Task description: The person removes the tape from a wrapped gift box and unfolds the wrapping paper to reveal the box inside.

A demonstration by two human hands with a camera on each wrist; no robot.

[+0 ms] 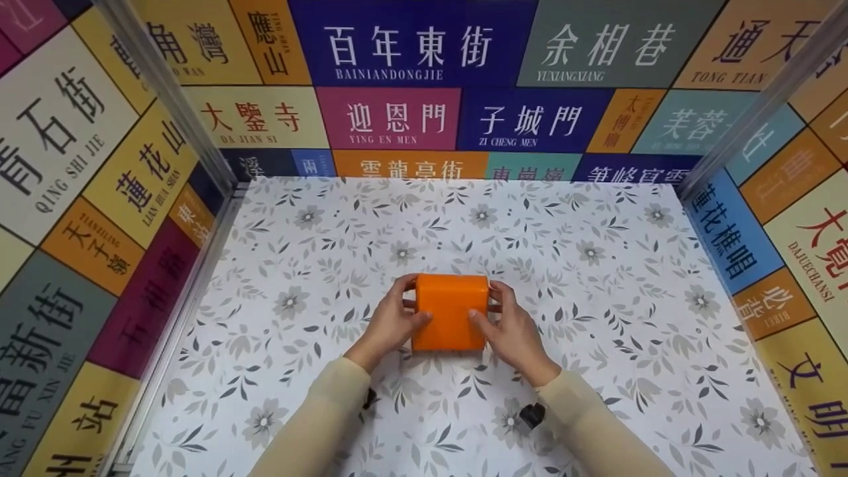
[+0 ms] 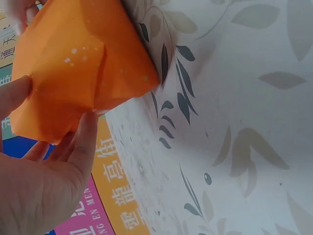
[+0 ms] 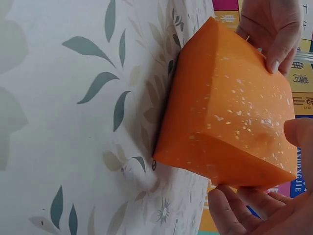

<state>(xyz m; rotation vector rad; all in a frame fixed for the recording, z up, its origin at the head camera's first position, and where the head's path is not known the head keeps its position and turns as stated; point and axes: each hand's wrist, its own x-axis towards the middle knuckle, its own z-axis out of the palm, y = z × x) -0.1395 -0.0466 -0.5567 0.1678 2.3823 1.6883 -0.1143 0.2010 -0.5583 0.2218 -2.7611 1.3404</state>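
An orange paper-wrapped box [image 1: 454, 318] sits on the flower-patterned table, between the two hands. The left hand [image 1: 396, 317] holds its left side, thumb on top and fingers against the side. From the right, the right hand [image 1: 517, 331] grips it the same way. In the left wrist view, a folded flap shows on the near end of the box [image 2: 105, 63], with the left hand [image 2: 46, 183] at its end. Pale specks dot the box [image 3: 234, 117] in the right wrist view, where the right hand's fingers [image 3: 244, 205] touch its lower edge. Its underside is hidden.
White cloth with grey flowers and leaves covers the table [image 1: 318, 252]. Panels with coloured street-name signs [image 1: 411, 43] stand at the back and both sides. Metal posts [image 1: 175, 106] mark the corners. A small black piece [image 1: 532, 416] shows by the right sleeve.
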